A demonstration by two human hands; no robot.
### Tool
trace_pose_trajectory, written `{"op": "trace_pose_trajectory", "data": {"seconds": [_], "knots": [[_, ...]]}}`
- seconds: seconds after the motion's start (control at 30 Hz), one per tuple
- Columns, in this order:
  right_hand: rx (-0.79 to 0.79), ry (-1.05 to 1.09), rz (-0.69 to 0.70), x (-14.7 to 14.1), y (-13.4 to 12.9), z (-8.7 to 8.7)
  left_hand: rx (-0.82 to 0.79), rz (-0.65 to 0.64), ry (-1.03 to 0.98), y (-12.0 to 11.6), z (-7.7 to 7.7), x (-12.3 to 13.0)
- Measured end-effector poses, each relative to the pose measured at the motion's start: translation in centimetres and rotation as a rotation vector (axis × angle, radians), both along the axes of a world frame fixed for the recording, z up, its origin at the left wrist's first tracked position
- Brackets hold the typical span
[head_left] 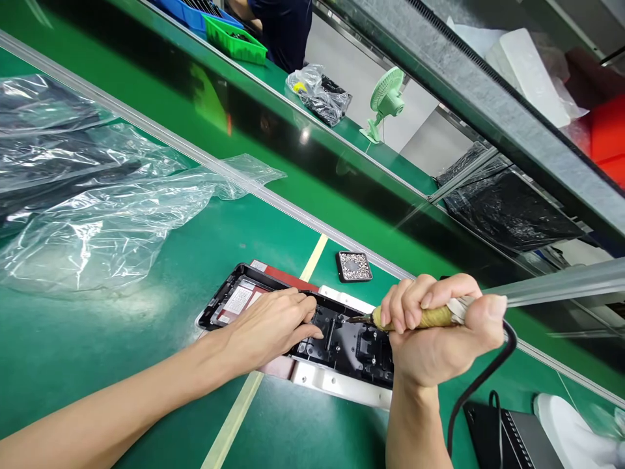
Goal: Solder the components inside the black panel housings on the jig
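Observation:
A long black plastic housing lies open side up in a white and reddish-brown holder. My left hand lies across it, fingers bent over its far wall and thumb inside, gripping it. My right hand is wrapped round the yellowish, tape-bound handle of a soldering iron. The iron's dark tip points left, over the inside of the housing, where small metal inserts show; whether it touches one I cannot tell. Behind the housing sits a small black tray of tiny metal pieces.
Clear plastic bags cover the left of the green bench. A black cord loops down beside my right wrist to a dark box at lower right. Beyond the metal rail are a green fan, a green bin and another person.

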State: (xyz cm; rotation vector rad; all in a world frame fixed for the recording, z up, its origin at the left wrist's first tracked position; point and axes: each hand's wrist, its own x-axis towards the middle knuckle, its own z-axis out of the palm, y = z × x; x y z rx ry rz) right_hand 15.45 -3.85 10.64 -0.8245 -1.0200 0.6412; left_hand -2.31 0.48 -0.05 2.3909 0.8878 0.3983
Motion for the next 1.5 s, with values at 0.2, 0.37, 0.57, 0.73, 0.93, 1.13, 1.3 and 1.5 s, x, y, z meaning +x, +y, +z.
{"op": "trace_pose_trajectory", "data": {"seconds": [0.2, 0.37, 0.57, 0.73, 0.93, 1.13, 1.3, 1.5], "knots": [[-0.003, -0.013, 0.004, -0.3, 0.1, 0.1, -0.001, 0.009, 0.004, 0.0, 0.2, 0.1], [-0.005, -0.003, 0.002, -0.6, 0.3, 0.0, 0.000, 0.000, 0.018, 0.0, 0.4, 0.1], [-0.024, -0.009, -0.015, -0.8, 0.4, -0.1, -0.002, -0.008, 0.008, 0.0, 0.1, 0.1], [-0.077, 0.017, -0.040, -1.1, 0.3, -0.3, -0.026, 0.004, 0.013, 0.0, 0.3, 0.0], [-0.065, 0.053, -0.016, -1.4, 0.6, -0.6, -0.065, 0.006, 0.039, 0.0, 0.9, 0.0], [-0.050, 0.058, 0.030, -1.1, 0.6, -1.2, -0.095, 0.014, 0.056, 0.0, 0.5, -0.1], [-0.050, 0.045, 0.040, -1.0, 0.6, -1.8, -0.121, 0.013, 0.046, 0.2, 0.4, -0.3], [-0.038, 0.056, 0.054, -1.0, 0.9, -2.3, -0.146, 0.023, 0.055, 0.2, 0.5, -0.4]]}}
